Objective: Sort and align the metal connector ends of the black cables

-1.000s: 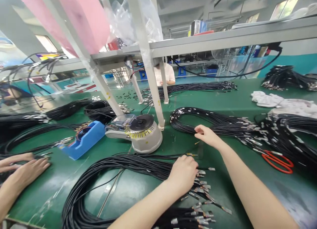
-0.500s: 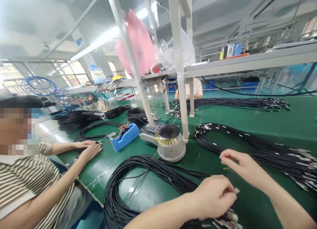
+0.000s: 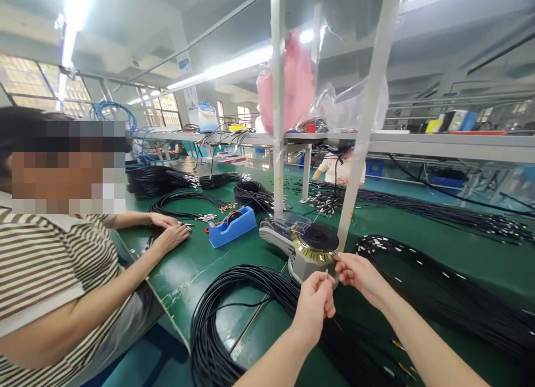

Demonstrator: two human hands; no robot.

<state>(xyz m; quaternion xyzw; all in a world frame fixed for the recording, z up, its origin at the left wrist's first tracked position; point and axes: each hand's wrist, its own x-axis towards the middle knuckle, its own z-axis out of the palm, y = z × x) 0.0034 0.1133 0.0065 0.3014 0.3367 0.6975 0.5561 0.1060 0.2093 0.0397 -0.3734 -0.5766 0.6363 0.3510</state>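
My left hand [image 3: 314, 308] is pinched around the end of a black cable, and its small pale tip sticks up above the fingers. It is in front of a round label dispenser [image 3: 311, 267] with a black disc and a ring of yellow-marked clear pieces. At the right edge of that ring, my right hand [image 3: 360, 276] has its thumb and fingers pressed together; whatever is between them is too small to make out. Below both hands, a looped bundle of black cables [image 3: 234, 278] lies on the green table.
Left of the dispenser stands a blue tape dispenser [image 3: 233, 228]. More black cables [image 3: 438, 272] lie on the right. A white shelf post [image 3: 363, 125] rises just behind the dispenser. A co-worker in a striped shirt [image 3: 54, 270] sits at the left, hands on the table.
Both my hands have moved left and up to the dispenser, the right from above the right-hand cables, the left from the near bundle's ends. My view has turned left.
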